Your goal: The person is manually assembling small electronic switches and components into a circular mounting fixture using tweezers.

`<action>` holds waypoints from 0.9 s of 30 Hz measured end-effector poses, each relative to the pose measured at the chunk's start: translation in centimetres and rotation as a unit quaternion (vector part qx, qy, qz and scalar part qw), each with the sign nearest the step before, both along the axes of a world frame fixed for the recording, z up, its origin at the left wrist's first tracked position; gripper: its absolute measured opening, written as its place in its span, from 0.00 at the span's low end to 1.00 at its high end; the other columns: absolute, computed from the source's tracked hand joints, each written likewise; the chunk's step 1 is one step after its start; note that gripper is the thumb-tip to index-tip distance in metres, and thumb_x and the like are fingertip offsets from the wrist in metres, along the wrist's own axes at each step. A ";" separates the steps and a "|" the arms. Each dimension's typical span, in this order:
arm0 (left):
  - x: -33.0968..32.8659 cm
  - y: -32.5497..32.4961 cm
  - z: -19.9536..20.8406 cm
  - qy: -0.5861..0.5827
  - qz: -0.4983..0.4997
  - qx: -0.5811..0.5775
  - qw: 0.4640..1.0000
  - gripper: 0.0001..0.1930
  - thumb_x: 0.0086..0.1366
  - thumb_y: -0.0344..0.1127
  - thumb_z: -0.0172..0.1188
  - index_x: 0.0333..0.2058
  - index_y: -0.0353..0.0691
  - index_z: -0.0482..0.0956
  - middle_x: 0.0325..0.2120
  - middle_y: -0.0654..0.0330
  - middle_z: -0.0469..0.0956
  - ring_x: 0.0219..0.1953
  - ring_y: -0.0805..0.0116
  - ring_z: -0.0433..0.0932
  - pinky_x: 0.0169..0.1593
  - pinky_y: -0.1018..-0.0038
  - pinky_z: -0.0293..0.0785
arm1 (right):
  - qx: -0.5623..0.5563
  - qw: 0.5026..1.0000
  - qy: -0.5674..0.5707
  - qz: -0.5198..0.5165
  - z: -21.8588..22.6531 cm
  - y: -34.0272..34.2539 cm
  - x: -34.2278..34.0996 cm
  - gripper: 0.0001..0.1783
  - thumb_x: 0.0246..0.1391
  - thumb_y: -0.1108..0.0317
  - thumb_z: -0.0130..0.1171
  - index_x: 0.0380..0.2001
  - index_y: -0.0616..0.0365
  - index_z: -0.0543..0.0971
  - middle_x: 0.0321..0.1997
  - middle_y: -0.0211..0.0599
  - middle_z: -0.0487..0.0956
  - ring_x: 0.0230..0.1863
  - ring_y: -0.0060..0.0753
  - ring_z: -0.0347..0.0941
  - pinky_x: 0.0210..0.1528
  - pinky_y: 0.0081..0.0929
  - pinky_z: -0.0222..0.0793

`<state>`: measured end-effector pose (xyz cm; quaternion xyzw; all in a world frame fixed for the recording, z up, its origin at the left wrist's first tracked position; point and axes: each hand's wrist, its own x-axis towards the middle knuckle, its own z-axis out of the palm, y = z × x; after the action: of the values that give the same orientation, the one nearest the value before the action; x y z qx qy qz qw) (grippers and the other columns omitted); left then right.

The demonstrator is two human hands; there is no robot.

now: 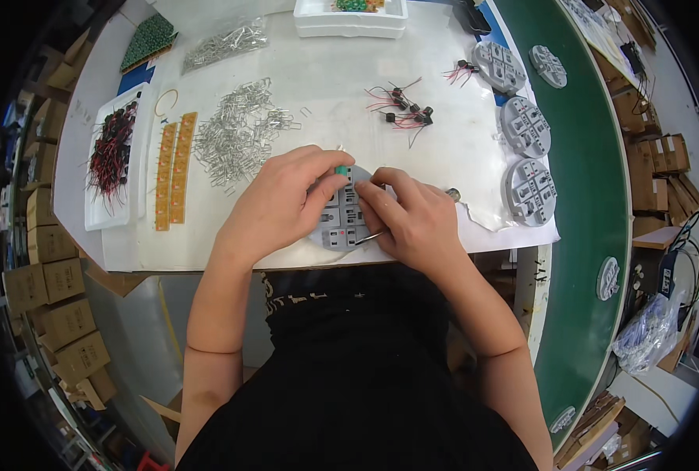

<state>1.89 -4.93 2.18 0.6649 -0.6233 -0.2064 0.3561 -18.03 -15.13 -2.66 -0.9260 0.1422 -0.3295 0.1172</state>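
Note:
A round grey plastic plate (335,239) with slots and small dark markings lies near the table's front edge, partly covered by both hands. My left hand (283,200) is closed, with thumb and forefinger pinching a small green part (342,169) at the plate's far edge. On the plate's right side rests my right hand (414,218), its fingers curled round a slim metal tool (371,236). That tool's thin tip shows over the plate's near right part; most of it is hidden under the palm.
Left of the hands lie a heap of U-shaped metal pins (239,133), yellow board strips (174,173) and a white tray (96,216) of red-and-black wired parts. Black wired parts (411,111) sit beyond. Similar grey plates (531,192) line the right edge beside a green belt (573,235).

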 end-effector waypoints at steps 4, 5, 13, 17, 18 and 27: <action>-0.6 -0.6 -0.1 -0.012 0.003 0.011 1.000 0.10 0.68 0.30 0.65 0.47 0.35 0.85 0.34 0.52 0.82 0.36 0.51 0.81 0.40 0.63 0.78 | -0.001 1.000 0.006 -0.007 0.1 0.1 0.0 0.15 0.54 0.69 0.72 0.46 0.51 0.85 0.43 0.29 0.81 0.25 0.29 0.77 0.26 0.28 0.72; -0.8 -0.6 -0.1 -0.013 0.008 0.014 1.000 0.10 0.69 0.31 0.66 0.46 0.35 0.85 0.34 0.52 0.82 0.37 0.49 0.81 0.42 0.61 0.78 | 0.001 1.000 0.008 -0.010 0.1 0.2 0.0 0.15 0.54 0.69 0.72 0.46 0.50 0.85 0.42 0.29 0.81 0.25 0.30 0.77 0.26 0.28 0.73; -1.8 0.3 -1.6 -0.118 0.060 -0.051 0.990 0.12 0.67 0.34 0.68 0.48 0.42 0.87 0.33 0.59 0.78 0.39 0.56 0.76 0.45 0.63 0.76 | 0.191 0.975 -0.008 -0.117 4.1 -3.6 1.2 0.10 0.55 0.69 0.72 0.42 0.51 0.88 0.38 0.36 0.83 0.28 0.40 0.80 0.30 0.32 0.75; -2.0 0.4 -2.4 -0.075 0.079 -0.065 0.992 0.14 0.67 0.34 0.69 0.51 0.46 0.87 0.33 0.61 0.77 0.39 0.57 0.76 0.46 0.63 0.75 | 0.094 0.980 0.116 -0.131 3.8 -8.4 3.5 0.11 0.55 0.68 0.72 0.43 0.53 0.88 0.35 0.40 0.83 0.30 0.42 0.80 0.35 0.34 0.76; -2.1 0.6 -2.5 -0.073 0.082 -0.071 0.991 0.14 0.67 0.34 0.69 0.51 0.46 0.87 0.33 0.61 0.77 0.39 0.57 0.76 0.46 0.63 0.75 | 0.095 0.976 0.149 -0.131 3.8 -8.8 3.9 0.11 0.56 0.68 0.72 0.43 0.54 0.88 0.35 0.38 0.83 0.30 0.39 0.80 0.36 0.33 0.76; -0.2 2.2 -2.5 0.038 0.115 -0.132 0.984 0.20 0.67 0.39 0.71 0.56 0.40 0.85 0.49 0.54 0.80 0.54 0.54 0.77 0.58 0.63 0.74 | 0.359 0.917 0.114 -0.129 5.4 -9.8 2.4 0.09 0.59 0.70 0.69 0.41 0.60 0.88 0.36 0.35 0.86 0.31 0.28 0.76 0.38 0.30 0.72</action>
<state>1.67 -2.77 -0.33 0.6709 -0.5506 -0.1053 0.4854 -15.65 -24.91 2.72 -0.8264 0.3818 -0.1605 0.3814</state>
